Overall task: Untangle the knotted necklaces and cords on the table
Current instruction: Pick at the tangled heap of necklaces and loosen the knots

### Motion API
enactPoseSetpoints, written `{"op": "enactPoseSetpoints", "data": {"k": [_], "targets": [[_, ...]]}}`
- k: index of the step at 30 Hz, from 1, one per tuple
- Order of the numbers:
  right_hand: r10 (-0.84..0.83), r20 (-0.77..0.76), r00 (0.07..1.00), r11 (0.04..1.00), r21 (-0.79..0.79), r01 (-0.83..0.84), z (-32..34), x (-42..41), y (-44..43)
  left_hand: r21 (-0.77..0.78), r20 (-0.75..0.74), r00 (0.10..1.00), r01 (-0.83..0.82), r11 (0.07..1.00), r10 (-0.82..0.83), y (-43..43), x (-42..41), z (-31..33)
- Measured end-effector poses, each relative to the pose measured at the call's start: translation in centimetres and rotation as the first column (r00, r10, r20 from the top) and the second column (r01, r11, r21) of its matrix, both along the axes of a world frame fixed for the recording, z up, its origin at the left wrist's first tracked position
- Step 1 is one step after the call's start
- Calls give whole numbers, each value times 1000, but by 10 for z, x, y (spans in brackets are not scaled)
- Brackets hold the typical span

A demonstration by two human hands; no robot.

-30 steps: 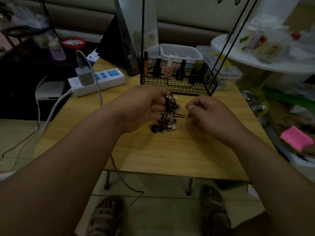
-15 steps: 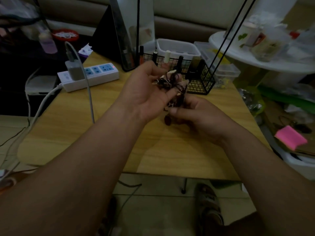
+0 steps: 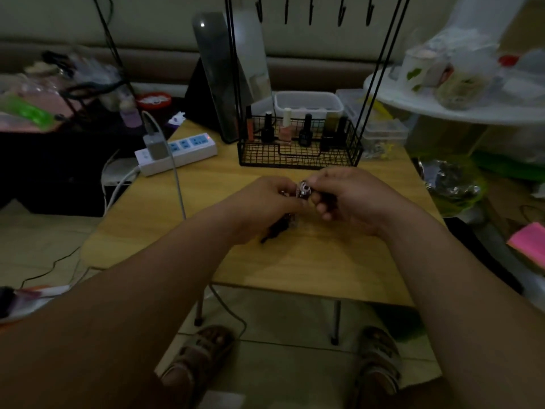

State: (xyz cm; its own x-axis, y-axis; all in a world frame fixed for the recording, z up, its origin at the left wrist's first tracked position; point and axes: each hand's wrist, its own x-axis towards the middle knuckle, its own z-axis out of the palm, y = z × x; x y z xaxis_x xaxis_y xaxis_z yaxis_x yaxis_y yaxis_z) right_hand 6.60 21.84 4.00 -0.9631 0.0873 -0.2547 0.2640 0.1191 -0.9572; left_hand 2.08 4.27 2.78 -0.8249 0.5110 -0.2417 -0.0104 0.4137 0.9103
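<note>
A dark knotted bundle of necklaces and cords point(image 3: 302, 191) is held just above the wooden table point(image 3: 324, 261), between both hands. My left hand point(image 3: 265, 205) grips its left side with curled fingers. A dark strand point(image 3: 278, 228) hangs below that hand down to the tabletop. My right hand point(image 3: 351, 199) pinches the bundle's right side, where a small shiny bead or pendant shows. Most of the tangle is hidden by my fingers.
A black wire basket point(image 3: 298, 156) with several nail polish bottles stands just behind my hands. A white power strip point(image 3: 180, 153) with a charger and cable lies at the back left. A dark stand point(image 3: 218, 78) rises behind the basket. Clutter fills both sides.
Both hands have come down from in front of the basket to just above the table. The left palm, turned up before, now faces down over the bundle.
</note>
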Motion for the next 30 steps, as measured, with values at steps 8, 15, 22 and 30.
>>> {"op": "enactPoseSetpoints", "data": {"k": [8,15,22,30], "targets": [[-35,-35,999,973,229,42,-7,6,21,80,173,980,-117,990,102,-30,-13,10],[-38,32,999,935,354,24,-2,13,27,20,-22,982,-187,982,188,-30,-24,9],[66,12,998,800,596,-60,-2,20,14,117,49,993,-111,987,106,-24,-30,10],[129,-103,986,934,346,-86,-16,3,-21,285,200,976,-140,948,84,-11,-33,14]]}}
